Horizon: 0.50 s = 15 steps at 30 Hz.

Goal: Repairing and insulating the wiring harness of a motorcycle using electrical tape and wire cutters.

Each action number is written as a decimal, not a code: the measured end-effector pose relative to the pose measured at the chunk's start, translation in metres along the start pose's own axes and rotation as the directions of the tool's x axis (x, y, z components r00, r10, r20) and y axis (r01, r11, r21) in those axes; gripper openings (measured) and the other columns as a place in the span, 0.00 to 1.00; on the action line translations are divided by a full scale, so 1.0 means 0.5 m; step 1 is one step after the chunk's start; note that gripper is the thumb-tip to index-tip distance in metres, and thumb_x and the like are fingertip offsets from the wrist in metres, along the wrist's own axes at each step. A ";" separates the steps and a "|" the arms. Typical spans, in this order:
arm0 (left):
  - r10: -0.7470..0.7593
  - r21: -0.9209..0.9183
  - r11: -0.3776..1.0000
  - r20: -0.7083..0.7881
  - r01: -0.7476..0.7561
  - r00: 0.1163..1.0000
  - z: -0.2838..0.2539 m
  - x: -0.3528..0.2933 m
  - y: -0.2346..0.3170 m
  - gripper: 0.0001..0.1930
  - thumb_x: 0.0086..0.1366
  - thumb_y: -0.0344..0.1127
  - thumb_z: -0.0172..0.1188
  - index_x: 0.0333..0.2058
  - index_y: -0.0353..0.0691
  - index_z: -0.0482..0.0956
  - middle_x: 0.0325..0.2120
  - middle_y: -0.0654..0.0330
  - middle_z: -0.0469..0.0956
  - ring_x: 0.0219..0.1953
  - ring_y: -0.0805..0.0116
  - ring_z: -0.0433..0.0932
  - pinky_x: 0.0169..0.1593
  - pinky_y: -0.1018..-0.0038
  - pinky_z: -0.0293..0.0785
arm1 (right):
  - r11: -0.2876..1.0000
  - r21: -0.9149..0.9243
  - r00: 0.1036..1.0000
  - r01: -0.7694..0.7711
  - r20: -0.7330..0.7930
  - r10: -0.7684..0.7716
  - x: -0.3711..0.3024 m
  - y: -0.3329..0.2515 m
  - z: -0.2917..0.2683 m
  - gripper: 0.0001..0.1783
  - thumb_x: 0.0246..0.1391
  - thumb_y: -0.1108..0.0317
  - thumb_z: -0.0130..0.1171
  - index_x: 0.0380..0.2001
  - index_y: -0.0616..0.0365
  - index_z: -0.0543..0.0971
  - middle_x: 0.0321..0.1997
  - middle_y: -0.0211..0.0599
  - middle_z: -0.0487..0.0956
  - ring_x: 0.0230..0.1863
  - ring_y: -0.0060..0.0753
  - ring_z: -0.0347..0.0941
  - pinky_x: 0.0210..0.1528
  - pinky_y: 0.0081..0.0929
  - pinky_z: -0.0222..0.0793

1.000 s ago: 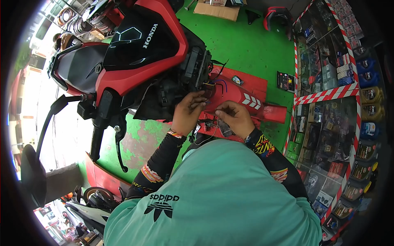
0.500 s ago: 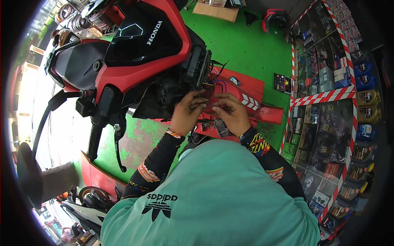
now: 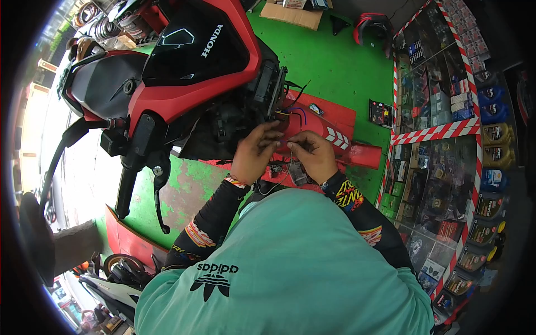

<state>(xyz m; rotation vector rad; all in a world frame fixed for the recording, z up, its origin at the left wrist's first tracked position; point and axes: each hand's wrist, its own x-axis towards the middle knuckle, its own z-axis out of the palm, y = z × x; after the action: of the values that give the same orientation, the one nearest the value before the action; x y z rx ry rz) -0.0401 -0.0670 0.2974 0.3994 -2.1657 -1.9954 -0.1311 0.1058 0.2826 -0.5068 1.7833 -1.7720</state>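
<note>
My left hand (image 3: pixel 255 152) is beside the stripped front of a red and black motor scooter (image 3: pixel 187 92), its fingers curled and drawn together. What lies between those fingertips is too small to make out. Close by on the right, my right hand (image 3: pixel 315 156) pinches a thin wire (image 3: pixel 291 166), which hangs down below the fingertips. Blue, yellow and dark wires (image 3: pixel 300 111) loop out from the scooter just beyond both hands. Beneath them is a red platform (image 3: pixel 346 114) with white chevrons. A tangle of small parts and wires (image 3: pixel 298 177) lies under my right hand.
A brake lever (image 3: pixel 160 195) and handlebar grip (image 3: pixel 129 187) stick out at the left. Along the right stands a glass display case (image 3: pixel 435 131) edged with red and white tape. A small dark box (image 3: pixel 381 113) lies on the green floor beside it. Flattened cardboard (image 3: pixel 290 15) lies at the back.
My right hand's fingers have curled in tighter and its fingertips have drawn slightly away from the left hand. The left hand stays almost in place. The view has shifted a little.
</note>
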 end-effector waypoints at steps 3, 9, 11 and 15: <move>0.000 0.004 1.000 0.012 -0.001 1.000 0.001 0.000 0.002 0.25 0.65 0.18 0.56 0.62 0.34 0.70 0.49 0.49 0.83 0.47 0.67 0.84 0.51 0.73 0.81 | 0.999 -0.026 0.999 0.033 0.007 -0.033 -0.001 0.003 -0.001 0.04 0.61 0.78 0.62 0.39 0.67 0.79 0.38 0.38 0.84 0.41 0.22 0.81 0.43 0.22 0.79; 0.024 0.036 0.999 0.021 -0.025 0.999 -0.004 0.002 0.003 0.24 0.65 0.19 0.61 0.60 0.34 0.72 0.54 0.53 0.79 0.47 0.70 0.84 0.47 0.75 0.81 | 0.999 -0.013 0.999 0.036 0.001 -0.036 0.000 0.017 -0.005 0.04 0.61 0.78 0.62 0.39 0.67 0.79 0.38 0.37 0.84 0.40 0.21 0.81 0.42 0.21 0.78; 0.060 0.134 0.989 0.033 -0.064 0.998 -0.007 0.003 0.003 0.22 0.63 0.21 0.64 0.57 0.34 0.75 0.53 0.54 0.78 0.46 0.69 0.84 0.46 0.74 0.81 | 0.999 -0.012 0.999 0.050 0.000 -0.050 0.000 0.018 -0.004 0.04 0.60 0.78 0.62 0.39 0.66 0.79 0.38 0.36 0.84 0.40 0.21 0.81 0.43 0.21 0.77; 0.243 0.365 0.893 0.103 -0.264 0.965 -0.022 0.015 -0.006 0.21 0.62 0.24 0.66 0.55 0.34 0.77 0.54 0.53 0.77 0.45 0.67 0.85 0.45 0.73 0.81 | 0.999 -0.026 0.999 0.037 0.008 -0.037 -0.001 0.014 -0.003 0.04 0.60 0.78 0.63 0.39 0.66 0.79 0.38 0.36 0.84 0.41 0.21 0.81 0.43 0.21 0.77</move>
<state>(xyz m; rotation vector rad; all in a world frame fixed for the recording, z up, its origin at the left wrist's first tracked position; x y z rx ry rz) -0.0434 -0.0799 0.2950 0.0977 -2.4886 -1.4704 -0.1305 0.1075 0.2755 -0.5603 1.8048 -1.7714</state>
